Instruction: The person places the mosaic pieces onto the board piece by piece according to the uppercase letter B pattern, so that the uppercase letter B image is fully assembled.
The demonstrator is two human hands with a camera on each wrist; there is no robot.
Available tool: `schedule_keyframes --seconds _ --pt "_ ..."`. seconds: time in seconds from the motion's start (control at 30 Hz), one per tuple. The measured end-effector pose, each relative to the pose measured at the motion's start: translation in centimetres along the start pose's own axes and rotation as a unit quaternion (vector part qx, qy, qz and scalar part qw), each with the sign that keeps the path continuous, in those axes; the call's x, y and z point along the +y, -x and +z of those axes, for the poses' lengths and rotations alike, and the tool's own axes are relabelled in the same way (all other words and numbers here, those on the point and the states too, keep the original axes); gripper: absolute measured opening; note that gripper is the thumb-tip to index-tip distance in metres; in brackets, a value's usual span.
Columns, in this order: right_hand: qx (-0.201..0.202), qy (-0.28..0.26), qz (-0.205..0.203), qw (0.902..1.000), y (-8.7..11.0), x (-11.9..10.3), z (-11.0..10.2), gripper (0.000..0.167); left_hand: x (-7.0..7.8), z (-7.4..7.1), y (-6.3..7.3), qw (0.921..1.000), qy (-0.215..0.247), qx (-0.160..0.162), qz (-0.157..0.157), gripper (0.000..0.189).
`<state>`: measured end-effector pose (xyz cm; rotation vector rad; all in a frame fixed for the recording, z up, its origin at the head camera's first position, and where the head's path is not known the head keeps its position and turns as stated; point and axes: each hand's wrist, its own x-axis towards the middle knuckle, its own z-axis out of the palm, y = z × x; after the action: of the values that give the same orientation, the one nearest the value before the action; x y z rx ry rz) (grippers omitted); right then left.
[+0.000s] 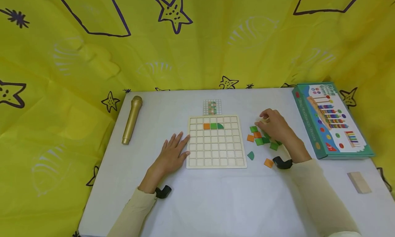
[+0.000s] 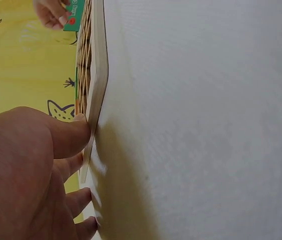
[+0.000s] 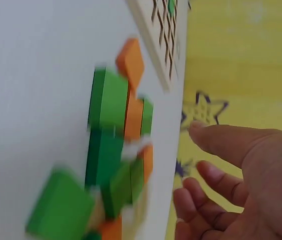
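Note:
A wooden grid board [image 1: 215, 144] lies on the table. An orange square tile [image 1: 206, 126], a green square tile [image 1: 213, 126] and a dark green quarter-round tile [image 1: 220, 126] sit in one of its upper rows. My left hand [image 1: 172, 156] rests at the board's left edge, fingers spread; its thumb [image 2: 73, 135] touches the rim in the left wrist view. Over the loose pile of green [image 3: 60, 202] and orange tiles right of the board hovers my right hand [image 1: 274, 125]. Its thumb [image 3: 221, 140] and loosely bent fingers stand apart, with nothing seen between them.
Behind the board lies a small pattern card [image 1: 212, 107]. A gold microphone [image 1: 132, 120] is at the left, a green game box [image 1: 333, 122] at the right. Near the right edge sits a wooden block [image 1: 359, 182]. A yellow curtain [image 1: 197, 52] hangs behind.

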<state>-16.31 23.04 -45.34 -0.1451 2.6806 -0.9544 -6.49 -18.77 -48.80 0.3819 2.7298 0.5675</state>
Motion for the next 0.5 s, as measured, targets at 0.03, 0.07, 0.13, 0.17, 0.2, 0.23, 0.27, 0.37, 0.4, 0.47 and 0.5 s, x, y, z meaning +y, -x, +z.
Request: schedule_keyframes --seconds 0.03,0.07,0.13,0.17,0.2,0.23,0.27,0.37,0.4,0.47,0.5 --pt "-0.002 0.003 0.008 1.0 0.3 0.6 -0.5 0.05 0.0 0.0 0.0 1.0 -0.001 -0.001 -0.001 0.065" --pt "-0.006 0.007 0.013 0.9999 0.5 1.1 -0.9 0.052 0.0 -0.1 0.1 1.0 -0.001 -0.001 -0.001 0.065" --pt "-0.016 0.017 0.023 0.9995 0.8 1.9 -1.5 0.054 0.0 -0.1 0.2 1.0 -0.003 -0.002 -0.002 0.065" --pt "-0.02 0.022 0.028 0.9992 0.9 2.2 -1.6 0.054 0.0 -0.2 0.2 1.0 -0.002 -0.002 -0.002 0.065" --pt "-0.025 0.027 0.033 0.9988 0.9 2.5 -1.6 0.055 0.1 -0.2 0.2 1.0 -0.001 -0.002 -0.001 0.065" --pt "-0.028 0.03 0.036 0.9985 1.0 2.7 -1.6 0.055 0.1 -0.3 0.2 1.0 0.002 -0.002 -0.001 0.064" --pt "-0.032 0.032 0.041 0.9982 1.0 2.9 -1.5 0.054 0.1 -0.3 0.2 1.0 0.002 -0.002 0.0 0.064" --pt "-0.038 0.038 0.044 0.9976 1.1 3.3 -1.2 0.049 0.2 -0.3 0.2 1.0 0.006 -0.003 0.001 0.064" --pt "-0.039 0.038 0.04 0.9977 1.0 3.4 -1.1 0.047 0.3 -0.3 0.2 1.0 0.007 -0.003 0.001 0.064" --pt "-0.037 0.039 0.029 0.9981 0.9 3.5 -1.2 0.042 0.3 -0.3 0.1 1.0 0.006 -0.003 0.001 0.064" --pt "-0.036 0.037 0.025 0.9984 0.7 3.6 -1.2 0.041 0.4 -0.3 0.1 1.0 0.006 -0.003 0.001 0.064"
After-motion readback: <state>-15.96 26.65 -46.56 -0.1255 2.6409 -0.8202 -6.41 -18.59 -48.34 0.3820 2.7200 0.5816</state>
